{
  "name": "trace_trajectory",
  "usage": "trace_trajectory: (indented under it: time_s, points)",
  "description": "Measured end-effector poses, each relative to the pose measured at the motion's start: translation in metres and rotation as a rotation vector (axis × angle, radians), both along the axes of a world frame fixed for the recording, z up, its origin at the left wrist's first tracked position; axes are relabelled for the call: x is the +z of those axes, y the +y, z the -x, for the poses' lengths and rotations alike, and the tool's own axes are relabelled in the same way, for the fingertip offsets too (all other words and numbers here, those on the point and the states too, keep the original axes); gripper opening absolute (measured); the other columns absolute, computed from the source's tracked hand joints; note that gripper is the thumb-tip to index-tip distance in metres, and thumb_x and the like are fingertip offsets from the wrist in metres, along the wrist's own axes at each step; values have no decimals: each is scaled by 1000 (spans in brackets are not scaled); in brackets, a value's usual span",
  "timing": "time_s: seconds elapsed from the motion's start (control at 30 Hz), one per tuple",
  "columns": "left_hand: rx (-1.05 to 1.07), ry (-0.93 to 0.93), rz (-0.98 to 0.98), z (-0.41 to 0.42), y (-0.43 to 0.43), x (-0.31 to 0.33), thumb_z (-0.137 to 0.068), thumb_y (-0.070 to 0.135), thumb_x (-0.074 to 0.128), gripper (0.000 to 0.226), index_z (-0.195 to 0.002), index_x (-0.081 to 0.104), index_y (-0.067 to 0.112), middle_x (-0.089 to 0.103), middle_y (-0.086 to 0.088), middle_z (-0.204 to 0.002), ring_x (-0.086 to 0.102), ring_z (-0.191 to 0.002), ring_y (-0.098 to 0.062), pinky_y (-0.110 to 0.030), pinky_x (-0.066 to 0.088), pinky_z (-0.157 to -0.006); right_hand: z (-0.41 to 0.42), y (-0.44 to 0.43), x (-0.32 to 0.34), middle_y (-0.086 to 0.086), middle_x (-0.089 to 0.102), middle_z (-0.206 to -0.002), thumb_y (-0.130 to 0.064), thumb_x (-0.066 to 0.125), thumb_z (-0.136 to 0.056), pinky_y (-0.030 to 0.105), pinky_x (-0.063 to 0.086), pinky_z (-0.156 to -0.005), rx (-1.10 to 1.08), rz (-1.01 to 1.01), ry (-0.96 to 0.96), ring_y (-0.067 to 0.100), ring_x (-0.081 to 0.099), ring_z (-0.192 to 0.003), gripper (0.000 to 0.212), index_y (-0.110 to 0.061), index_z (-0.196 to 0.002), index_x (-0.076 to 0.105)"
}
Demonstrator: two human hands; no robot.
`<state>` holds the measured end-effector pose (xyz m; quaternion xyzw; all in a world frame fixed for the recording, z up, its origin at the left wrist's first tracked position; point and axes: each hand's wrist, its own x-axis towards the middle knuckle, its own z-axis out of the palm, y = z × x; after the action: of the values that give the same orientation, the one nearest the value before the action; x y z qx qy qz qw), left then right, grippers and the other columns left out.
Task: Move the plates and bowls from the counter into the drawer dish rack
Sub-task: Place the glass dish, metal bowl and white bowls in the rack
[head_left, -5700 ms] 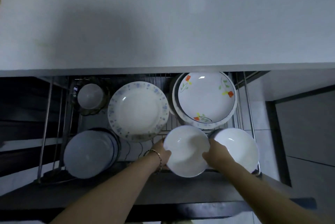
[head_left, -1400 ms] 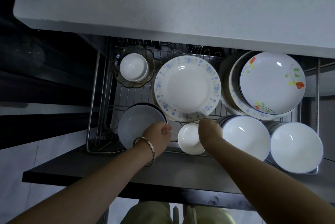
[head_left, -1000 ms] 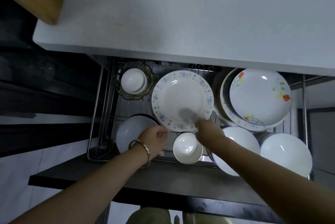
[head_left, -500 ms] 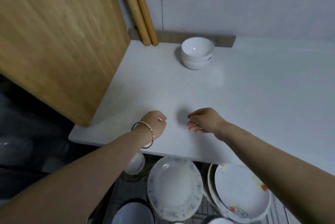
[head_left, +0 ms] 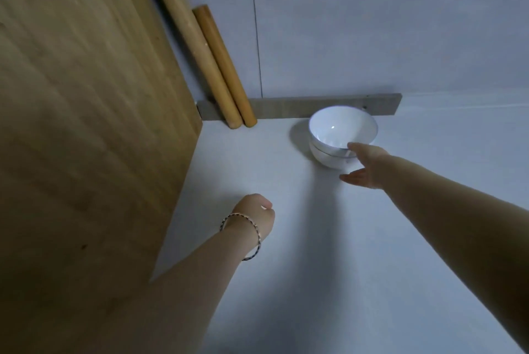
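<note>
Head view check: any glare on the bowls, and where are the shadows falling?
Head view: dim, bluish and a little soft. There is one tiny glint inside the top of the stacked bowls, with no washout. Their shadow falls to their left on the counter, and a broad soft shadow runs below the right hand. The wide lens stretches the wooden board at the left edge.

No legible text, label, brand, number or sign on the bowls (head_left: 333, 131), counter (head_left: 372, 253), wall (head_left: 372, 24) or wooden board (head_left: 71, 95).

Two wooden rods (head_left: 224, 67) lean against the wall (head_left: 372, 24) beside a wooden board (head_left: 86, 95).
</note>
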<state>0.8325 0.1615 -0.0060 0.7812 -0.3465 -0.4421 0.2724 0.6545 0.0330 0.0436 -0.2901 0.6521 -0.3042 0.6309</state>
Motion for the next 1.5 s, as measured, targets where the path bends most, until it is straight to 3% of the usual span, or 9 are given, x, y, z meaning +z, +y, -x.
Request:
trace_trajectory:
  time_s: [0.13,0.3,0.47,0.63,0.7,0.8,1.17,1.3,1.5]
  points:
    - [25,48,-13,-5,6,-14,-89,6,46,19,-98,60,13,63,-19,-118,64,-107,-35,-34,49,-84,-10,-5,-16,22,43,-130,-17,47,-91,42,56,-68,-53,13,-146,40,53,-116,23,-10,-112,40]
    - [4,89,-17,3,20,-13,-89,6,43,16,-91,53,19,62,-14,-106,62,-84,-29,-19,39,-54,-14,-4,-16,16,34,-124,1,38,-90,51,50,-93,-242,103,-185,44,41,-124,43,-3,-133,39]
    - [26,137,-15,12,26,-3,-91,5,43,14,-93,53,15,59,-11,-93,61,-71,-24,-20,37,-51,3,32,-15,21,46,-86,10,29,-85,52,52,-86,-211,56,-45,32,49,-61,27,6,-105,46]
    - [121,442,-102,48,35,22,-90,28,54,37,-125,44,18,55,-8,-102,61,-76,-25,-27,47,-60,46,87,-10,20,46,-75,10,31,-82,44,53,-38,-20,-57,11,33,45,-61,13,4,-80,43]
    - [109,560,-159,66,43,27,-87,43,55,57,-138,31,30,48,-11,-126,60,-89,-33,-34,52,-66,64,111,-9,20,49,-75,9,34,-83,44,57,-49,92,-84,54,35,51,-61,13,6,-87,46]
    - [99,634,-230,94,61,27,-91,30,51,34,-121,38,24,57,-13,-98,63,-74,-33,-40,54,-67,88,144,-9,20,54,-74,7,38,-83,54,55,-80,232,-107,143,39,58,-67,13,5,-83,50]
    - [197,549,-60,187,189,59,-87,-7,35,41,-113,42,24,61,-7,-89,67,-41,-22,-33,58,-48,190,264,39,13,67,-73,-5,46,-82,24,58,-54,494,-9,160,21,65,-56,27,-15,-106,53]
    - [216,562,-97,226,256,60,-87,-9,35,44,-113,41,26,59,-2,-91,64,-60,-28,-33,57,-47,229,324,39,8,65,-78,-10,50,-87,22,57,-53,508,-59,158,18,66,-55,16,-20,-98,56]
    - [161,563,-253,282,324,11,-87,-10,35,52,-125,40,26,54,-7,-110,59,-68,-23,-31,55,-40,292,406,-14,5,53,-57,0,46,-84,45,58,-73,515,-84,335,17,54,-54,20,-2,-74,64]
